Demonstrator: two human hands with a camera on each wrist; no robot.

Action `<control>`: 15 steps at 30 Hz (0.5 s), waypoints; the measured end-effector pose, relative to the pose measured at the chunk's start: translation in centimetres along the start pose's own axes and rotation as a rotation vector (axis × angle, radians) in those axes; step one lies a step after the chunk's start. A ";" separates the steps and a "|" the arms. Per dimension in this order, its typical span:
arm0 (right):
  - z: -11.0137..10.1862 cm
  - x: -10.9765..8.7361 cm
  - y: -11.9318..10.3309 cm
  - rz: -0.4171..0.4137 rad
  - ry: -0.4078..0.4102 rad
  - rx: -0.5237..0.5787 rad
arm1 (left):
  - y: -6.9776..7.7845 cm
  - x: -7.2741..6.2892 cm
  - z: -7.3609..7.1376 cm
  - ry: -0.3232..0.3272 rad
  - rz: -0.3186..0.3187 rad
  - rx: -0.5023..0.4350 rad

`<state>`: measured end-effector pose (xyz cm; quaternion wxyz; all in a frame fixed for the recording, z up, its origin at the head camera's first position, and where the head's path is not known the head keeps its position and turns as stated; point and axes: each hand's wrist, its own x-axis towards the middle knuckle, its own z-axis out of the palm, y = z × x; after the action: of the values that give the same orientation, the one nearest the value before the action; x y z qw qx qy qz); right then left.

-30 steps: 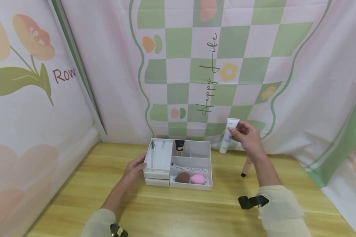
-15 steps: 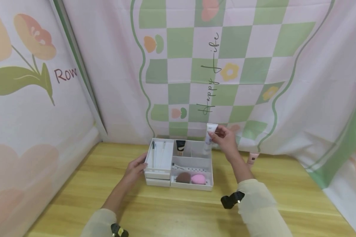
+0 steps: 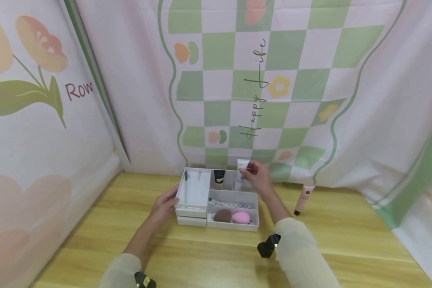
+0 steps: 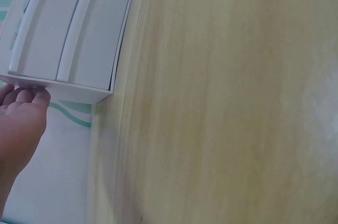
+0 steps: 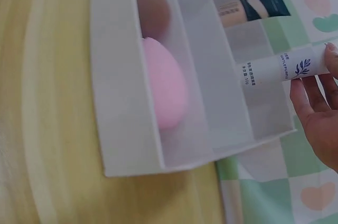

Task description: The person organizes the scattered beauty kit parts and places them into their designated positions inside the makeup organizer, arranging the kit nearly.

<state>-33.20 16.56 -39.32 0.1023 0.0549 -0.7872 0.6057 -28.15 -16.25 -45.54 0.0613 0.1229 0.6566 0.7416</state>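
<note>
My right hand (image 3: pixel 258 179) pinches a white squeeze tube (image 3: pixel 239 182) near its flat end. The tube stands upright with its lower end inside the back right compartment of a white cosmetics organizer (image 3: pixel 232 227). In the right wrist view, the tube (image 5: pixel 269 71) shows blue print and a leaf design, with my fingers around its end. My left hand (image 3: pixel 165 201) rests against the organizer's left side; in the left wrist view, its fingertips touch the wall below two drawers (image 4: pixel 53 28). A dark-capped beige tube (image 3: pixel 219 180) stands in the back middle compartment.
A brown sponge (image 3: pixel 222 216) and a pink sponge (image 3: pixel 241 217) lie in the front compartment. Two thin brushes (image 3: pixel 185 188) lie on the left top. A pink tube with a black cap (image 3: pixel 304 199) stands on the wooden table (image 3: pixel 216 260) at right. A patterned cloth hangs behind.
My right hand has carried the white tube leftward and down, from beside the organizer into its back right compartment. The left hand has stayed against the side.
</note>
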 end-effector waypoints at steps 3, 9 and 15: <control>0.5 -0.1 0.4 0.004 -0.003 -0.029 | 0.0 0.0 0.0 0.001 -0.010 0.000; 1.1 -0.3 1.2 0.008 0.004 -0.077 | 0.0 0.0 0.0 -0.004 -0.010 0.004; 1.4 -0.4 2.1 0.002 0.001 -0.128 | 0.0 0.0 -0.1 0.000 -0.006 0.003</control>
<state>-33.39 15.75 -41.78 0.1053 0.0474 -0.8242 0.5544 -28.13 -16.33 -45.50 0.0633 0.1210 0.6581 0.7404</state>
